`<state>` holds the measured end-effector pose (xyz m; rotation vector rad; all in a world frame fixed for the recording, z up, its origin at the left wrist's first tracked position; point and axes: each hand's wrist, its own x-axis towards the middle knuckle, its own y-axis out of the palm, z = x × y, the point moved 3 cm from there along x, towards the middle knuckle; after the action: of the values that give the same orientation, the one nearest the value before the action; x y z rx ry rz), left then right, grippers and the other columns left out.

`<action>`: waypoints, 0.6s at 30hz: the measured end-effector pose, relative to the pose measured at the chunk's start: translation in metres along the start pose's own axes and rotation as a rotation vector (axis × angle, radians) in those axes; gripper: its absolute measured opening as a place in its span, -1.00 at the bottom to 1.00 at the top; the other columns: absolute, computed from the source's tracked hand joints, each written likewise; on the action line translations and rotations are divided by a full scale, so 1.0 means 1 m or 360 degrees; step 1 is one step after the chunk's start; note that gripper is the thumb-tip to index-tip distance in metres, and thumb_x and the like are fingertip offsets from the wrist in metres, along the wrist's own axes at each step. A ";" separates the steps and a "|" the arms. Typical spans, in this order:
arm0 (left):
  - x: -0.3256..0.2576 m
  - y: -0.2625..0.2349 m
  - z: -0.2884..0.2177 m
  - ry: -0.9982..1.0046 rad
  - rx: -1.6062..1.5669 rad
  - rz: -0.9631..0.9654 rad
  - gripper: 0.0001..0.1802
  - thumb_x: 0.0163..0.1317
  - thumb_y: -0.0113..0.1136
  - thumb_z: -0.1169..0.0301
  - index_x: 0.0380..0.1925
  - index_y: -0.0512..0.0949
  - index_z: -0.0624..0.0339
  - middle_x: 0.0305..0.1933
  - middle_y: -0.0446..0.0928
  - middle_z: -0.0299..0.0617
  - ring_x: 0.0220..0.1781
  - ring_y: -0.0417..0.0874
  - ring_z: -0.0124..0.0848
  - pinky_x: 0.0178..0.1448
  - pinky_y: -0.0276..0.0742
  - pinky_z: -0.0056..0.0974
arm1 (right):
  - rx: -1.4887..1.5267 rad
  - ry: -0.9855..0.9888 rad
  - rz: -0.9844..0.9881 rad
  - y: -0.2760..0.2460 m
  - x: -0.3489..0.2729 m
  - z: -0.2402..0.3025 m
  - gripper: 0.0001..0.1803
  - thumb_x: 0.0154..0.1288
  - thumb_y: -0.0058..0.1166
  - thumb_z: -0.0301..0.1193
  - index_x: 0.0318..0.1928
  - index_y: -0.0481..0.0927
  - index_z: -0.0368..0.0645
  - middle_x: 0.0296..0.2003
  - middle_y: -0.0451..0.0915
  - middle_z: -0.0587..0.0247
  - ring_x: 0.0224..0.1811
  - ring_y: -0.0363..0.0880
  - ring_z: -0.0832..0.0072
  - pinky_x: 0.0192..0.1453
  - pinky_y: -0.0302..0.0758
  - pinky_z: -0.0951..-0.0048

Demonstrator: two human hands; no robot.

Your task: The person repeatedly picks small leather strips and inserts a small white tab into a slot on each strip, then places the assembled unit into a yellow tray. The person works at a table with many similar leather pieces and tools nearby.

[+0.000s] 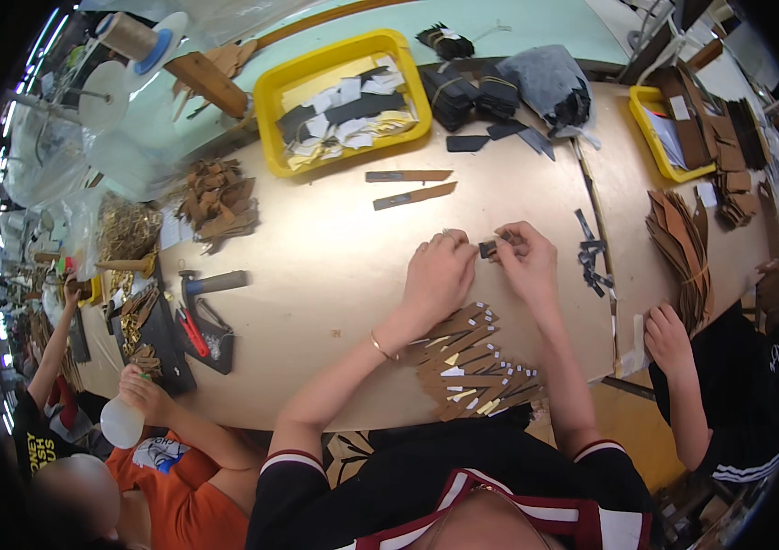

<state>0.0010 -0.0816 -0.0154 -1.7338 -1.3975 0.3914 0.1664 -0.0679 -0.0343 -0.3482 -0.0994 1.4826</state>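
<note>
My left hand [438, 275] and my right hand [524, 258] meet over the middle of the tan table [334, 266]. Both pinch a small dark strip piece [488, 248] between their fingertips. Just below my wrists lies a fanned row of brown leather strips [470, 362] with small white and yellow tabs on them. Two longer brown and dark strips [412, 185] lie flat farther back on the table.
A yellow tray [342, 96] of black, white and yellow pieces stands at the back, with dark fabric bundles [499, 92] beside it. A hammer [213, 282] and red-handled tool [191, 332] lie left. A person in orange [178, 440] works left; another person's hand [666, 337] rests right by brown stacks [683, 247].
</note>
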 end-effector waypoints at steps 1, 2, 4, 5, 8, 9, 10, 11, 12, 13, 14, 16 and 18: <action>0.009 -0.008 0.012 -0.0173 -0.0109 0.0041 -0.85 0.22 0.23 0.42 -0.25 0.65 0.22 -0.10 0.63 -0.04 -0.07 0.65 -0.09 0.01 0.58 -0.10 | 0.0027 0.0013 0.0012 0.000 0.001 -0.001 -0.82 0.32 0.10 -0.62 -0.09 0.59 -0.41 -0.32 0.67 0.19 -0.37 0.71 0.57 -0.28 0.64 0.59; 0.019 -0.022 0.022 -0.0118 -0.0027 -0.0133 -0.82 0.23 0.23 0.40 -0.20 0.65 0.20 -0.07 0.63 0.00 -0.06 0.66 -0.03 0.04 0.59 -0.08 | 0.0054 0.0024 0.0019 -0.001 0.001 -0.001 -0.82 0.32 0.10 -0.62 -0.09 0.59 -0.41 -0.33 0.67 0.19 -0.38 0.71 0.57 -0.29 0.64 0.59; 0.045 -0.054 0.052 -0.0130 0.0176 -0.0409 -0.79 0.24 0.24 0.40 -0.13 0.63 0.18 -0.08 0.63 0.00 -0.07 0.65 -0.03 0.02 0.57 -0.08 | 0.0060 0.0059 0.0034 -0.001 0.001 -0.001 -0.83 0.32 0.09 -0.61 -0.10 0.59 -0.41 -0.33 0.66 0.19 -0.37 0.71 0.57 -0.29 0.64 0.59; 0.064 -0.071 0.069 -0.0099 0.0258 -0.0516 -0.80 0.26 0.24 0.40 -0.14 0.64 0.20 -0.08 0.62 -0.03 -0.06 0.64 -0.04 0.00 0.56 -0.09 | 0.0072 0.0068 0.0035 -0.001 0.001 -0.001 -0.83 0.33 0.09 -0.60 -0.10 0.59 -0.41 -0.33 0.66 0.19 -0.37 0.71 0.57 -0.29 0.64 0.59; 0.113 -0.101 0.105 0.0058 0.0631 -0.0447 -0.76 0.26 0.25 0.38 -0.09 0.67 0.18 -0.08 0.62 -0.07 -0.06 0.64 -0.07 0.03 0.56 -0.10 | 0.0064 0.0011 0.0057 -0.002 0.000 0.001 -0.83 0.34 0.09 -0.58 -0.10 0.59 -0.41 -0.34 0.65 0.20 -0.38 0.70 0.57 -0.30 0.63 0.59; 0.127 -0.102 0.111 0.0175 0.0721 -0.0305 -0.77 0.25 0.26 0.37 -0.13 0.69 0.18 -0.09 0.62 -0.08 -0.06 0.64 -0.08 0.01 0.57 -0.09 | 0.0043 0.0022 0.0055 -0.002 0.000 0.001 -0.83 0.34 0.09 -0.58 -0.10 0.59 -0.41 -0.34 0.65 0.20 -0.39 0.70 0.58 -0.30 0.63 0.59; 0.139 -0.100 0.115 0.0284 0.0822 -0.0152 -0.79 0.23 0.26 0.37 -0.16 0.70 0.18 -0.10 0.62 -0.08 -0.06 0.64 -0.09 0.00 0.57 -0.09 | 0.0038 0.0020 0.0057 -0.001 0.000 0.001 -0.83 0.34 0.09 -0.58 -0.10 0.59 -0.40 -0.34 0.65 0.20 -0.39 0.69 0.59 -0.30 0.62 0.59; 0.148 -0.098 0.119 0.0273 0.0902 -0.0045 -0.81 0.22 0.26 0.37 -0.21 0.70 0.18 -0.12 0.62 -0.09 -0.07 0.65 -0.10 -0.01 0.58 -0.08 | 0.0032 0.0022 0.0061 -0.001 0.001 0.001 -0.83 0.34 0.09 -0.58 -0.10 0.59 -0.40 -0.34 0.65 0.20 -0.39 0.69 0.59 -0.30 0.62 0.60; 0.155 -0.094 0.122 0.0240 0.0982 0.0091 -0.83 0.20 0.27 0.37 -0.25 0.71 0.18 -0.14 0.62 -0.10 -0.08 0.65 -0.10 -0.03 0.58 -0.07 | 0.0051 0.0024 0.0063 -0.002 0.001 0.001 -0.83 0.33 0.09 -0.58 -0.10 0.59 -0.40 -0.34 0.65 0.20 -0.39 0.68 0.60 -0.30 0.61 0.60; 0.159 -0.089 0.123 0.0209 0.1057 0.0232 -0.84 0.19 0.27 0.37 -0.30 0.71 0.18 -0.17 0.62 -0.11 -0.09 0.65 -0.11 -0.04 0.58 -0.06 | 0.0070 0.0032 0.0062 -0.001 0.000 0.001 -0.83 0.33 0.10 -0.58 -0.10 0.60 -0.40 -0.34 0.65 0.20 -0.39 0.68 0.61 -0.29 0.61 0.60; 0.161 -0.088 0.123 0.0173 0.1025 0.0194 -0.86 0.17 0.29 0.36 -0.34 0.71 0.17 -0.19 0.62 -0.12 -0.10 0.66 -0.11 -0.06 0.58 -0.05 | 0.0091 0.0047 0.0059 -0.001 0.000 0.001 -0.83 0.32 0.10 -0.59 -0.10 0.60 -0.40 -0.33 0.66 0.20 -0.39 0.67 0.62 -0.29 0.60 0.61; 0.160 -0.090 0.123 0.0083 0.0948 0.0160 -0.87 0.14 0.31 0.34 -0.42 0.70 0.16 -0.23 0.62 -0.13 -0.12 0.66 -0.11 -0.08 0.58 -0.04 | 0.0115 0.0006 0.0054 -0.001 -0.001 0.003 -0.83 0.32 0.11 -0.58 -0.11 0.60 -0.40 -0.35 0.66 0.21 -0.39 0.67 0.63 -0.28 0.60 0.61; 0.151 -0.097 0.125 -0.0094 0.0803 0.0069 -0.85 0.10 0.36 0.30 -0.44 0.69 0.14 -0.27 0.61 -0.13 -0.17 0.66 -0.09 -0.09 0.56 -0.05 | 0.0110 0.0015 0.0068 -0.003 -0.002 0.004 -0.83 0.32 0.12 -0.58 -0.11 0.61 -0.40 -0.37 0.66 0.22 -0.39 0.67 0.63 -0.28 0.60 0.61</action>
<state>-0.0987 0.1087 0.0253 -1.3457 -1.1748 0.7531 0.1674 -0.0696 -0.0293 -0.3033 -0.0333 1.5225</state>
